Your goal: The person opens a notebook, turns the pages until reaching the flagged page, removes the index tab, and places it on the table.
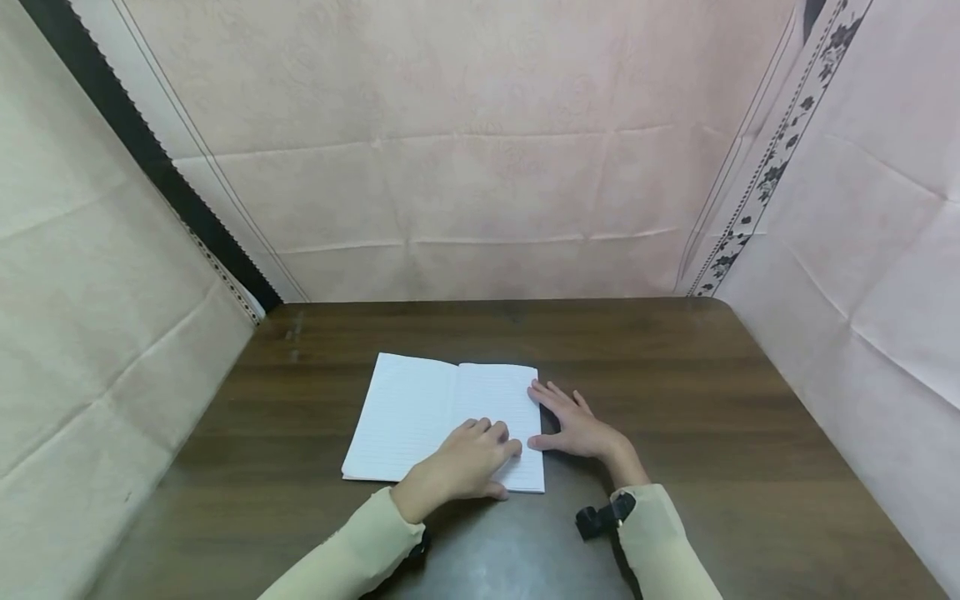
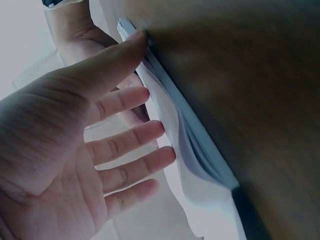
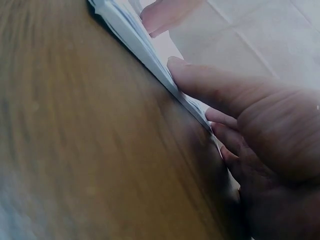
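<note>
Ruled lines, no legible writing, marked the open notebook (image 1: 444, 419) at table (image 1: 712, 433) centre; my left hand (image 1: 461, 467) lay spread on its right page, right hand (image 1: 577, 425) flat at its three-o'clock edge.

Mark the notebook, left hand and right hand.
notebook (image 1: 408, 412), head view, bare left page.
left hand (image 1: 468, 462), head view, back of hand.
right hand (image 1: 577, 427), head view, back of hand.

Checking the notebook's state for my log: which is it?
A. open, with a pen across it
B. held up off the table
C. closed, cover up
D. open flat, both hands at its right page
D: the notebook lies open on the table, with the left hand on its right page and the right hand at that page's edge.
</note>
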Demonstrator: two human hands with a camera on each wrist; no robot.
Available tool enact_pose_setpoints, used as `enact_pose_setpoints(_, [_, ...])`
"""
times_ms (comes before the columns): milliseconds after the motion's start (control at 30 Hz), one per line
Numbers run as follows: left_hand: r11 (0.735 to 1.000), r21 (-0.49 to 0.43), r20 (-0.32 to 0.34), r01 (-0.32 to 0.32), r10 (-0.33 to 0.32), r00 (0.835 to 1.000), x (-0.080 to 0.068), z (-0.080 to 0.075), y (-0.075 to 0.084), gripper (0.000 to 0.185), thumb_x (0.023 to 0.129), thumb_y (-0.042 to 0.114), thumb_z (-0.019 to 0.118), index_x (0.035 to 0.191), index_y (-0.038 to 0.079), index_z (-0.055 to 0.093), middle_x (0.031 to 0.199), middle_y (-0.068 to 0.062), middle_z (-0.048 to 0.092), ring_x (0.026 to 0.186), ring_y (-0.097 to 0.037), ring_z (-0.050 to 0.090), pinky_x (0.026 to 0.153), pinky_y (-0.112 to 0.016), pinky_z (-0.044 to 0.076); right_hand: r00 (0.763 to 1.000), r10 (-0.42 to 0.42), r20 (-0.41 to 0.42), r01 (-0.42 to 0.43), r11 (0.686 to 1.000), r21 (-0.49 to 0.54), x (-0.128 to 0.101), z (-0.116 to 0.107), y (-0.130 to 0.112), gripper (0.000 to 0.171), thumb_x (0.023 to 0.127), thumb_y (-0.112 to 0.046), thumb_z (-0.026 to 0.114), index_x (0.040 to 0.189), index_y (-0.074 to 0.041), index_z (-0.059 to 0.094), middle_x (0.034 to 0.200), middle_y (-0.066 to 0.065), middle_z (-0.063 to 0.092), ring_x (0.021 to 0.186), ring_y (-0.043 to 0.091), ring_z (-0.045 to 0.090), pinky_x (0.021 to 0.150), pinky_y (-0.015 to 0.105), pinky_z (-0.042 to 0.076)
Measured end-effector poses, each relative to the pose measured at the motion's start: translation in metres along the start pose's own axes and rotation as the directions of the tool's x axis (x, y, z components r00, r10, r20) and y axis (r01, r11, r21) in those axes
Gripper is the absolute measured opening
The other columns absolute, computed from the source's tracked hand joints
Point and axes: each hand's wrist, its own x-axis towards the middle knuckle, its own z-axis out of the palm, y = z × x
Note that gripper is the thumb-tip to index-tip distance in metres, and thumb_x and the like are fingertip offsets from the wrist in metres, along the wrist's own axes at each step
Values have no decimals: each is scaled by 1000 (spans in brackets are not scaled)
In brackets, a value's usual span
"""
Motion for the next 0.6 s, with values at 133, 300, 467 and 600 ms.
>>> enact_pose_setpoints(133, [1000, -13, 19, 19, -19, 1000, 2, -1, 0, 57, 69, 60, 63, 113, 25, 54, 111, -1, 53, 96, -20, 50, 86, -38, 41, 1000, -7, 2, 7, 1000, 9, 1, -1, -1, 85, 74, -54, 60, 142, -22, 20, 148, -1, 15, 136, 23, 7, 104, 52, -2])
enact_pose_setpoints(300, [998, -61, 14, 14, -13, 1000, 2, 1, -3, 52, 69, 59, 63, 110, 28, 57, 111, 0, 55, 96, -20, 51, 85, -39, 41, 1000, -5, 0, 5, 1000, 11, 1, -1, 0, 85, 74, -54, 62, 142, -23, 21, 148, -2, 15, 136, 24, 7, 103, 54, -2])
enact_pose_setpoints(467, [990, -140, -16, -6, 4, 1000, -1, 5, -9, 44, 70, 57, 64, 105, 31, 60, 108, 2, 55, 96, -18, 51, 82, -38, 42, 1000, -1, 9, 0, 1000, 16, 1, 0, 1, 86, 73, -55, 61, 142, -23, 20, 148, -3, 14, 136, 22, 6, 103, 53, -3])
enact_pose_setpoints(600, [976, -216, -51, -30, 20, 999, -3, 7, -15, 41, 69, 57, 64, 102, 32, 61, 107, 4, 55, 95, -16, 49, 77, -35, 43, 1000, 4, 18, -4, 1000, 20, 1, 1, 0, 86, 73, -55, 61, 142, -23, 20, 148, -3, 13, 136, 22, 6, 103, 52, -4])
